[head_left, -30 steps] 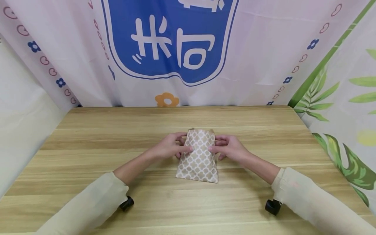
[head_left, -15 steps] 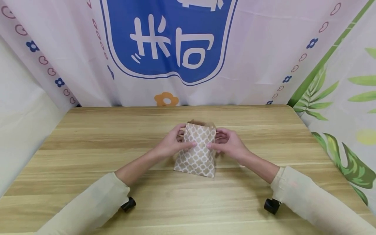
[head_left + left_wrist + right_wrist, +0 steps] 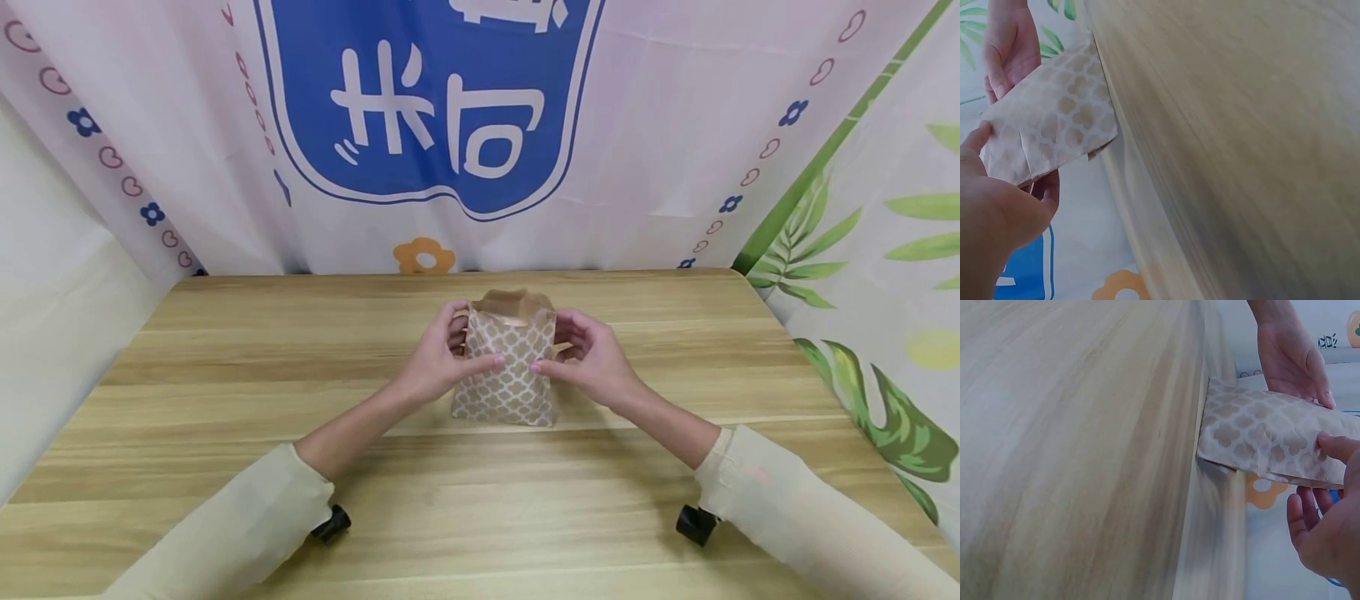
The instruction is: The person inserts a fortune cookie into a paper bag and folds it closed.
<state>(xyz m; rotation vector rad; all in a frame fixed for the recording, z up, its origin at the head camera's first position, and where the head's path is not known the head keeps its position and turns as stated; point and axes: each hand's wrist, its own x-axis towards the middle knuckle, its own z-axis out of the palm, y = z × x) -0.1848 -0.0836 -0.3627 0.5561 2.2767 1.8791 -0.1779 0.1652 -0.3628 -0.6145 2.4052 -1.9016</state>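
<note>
A tan paper bag (image 3: 510,375) with a white lattice pattern stands near the middle of the table in the head view. Its top gapes and shows plain brown paper inside. My left hand (image 3: 438,354) holds the bag's left side, thumb on the front and fingers behind. On the other side my right hand (image 3: 596,358) grips it the same way. The left wrist view shows the bag (image 3: 1060,112) with its bottom edge against the table. In the right wrist view curled fingers (image 3: 1307,515) lie behind the bag; what it holds inside is hidden.
The wooden table (image 3: 225,375) reaches to a white curtain (image 3: 645,167) with a blue emblem at the back. A leaf-printed cloth (image 3: 885,333) hangs on the right. Black wrist mounts (image 3: 697,525) stick out under both cream sleeves.
Both hands have raised the bag's top and shifted it slightly away from me. It has tilted from lying nearly flat to more upright, and its mouth has widened.
</note>
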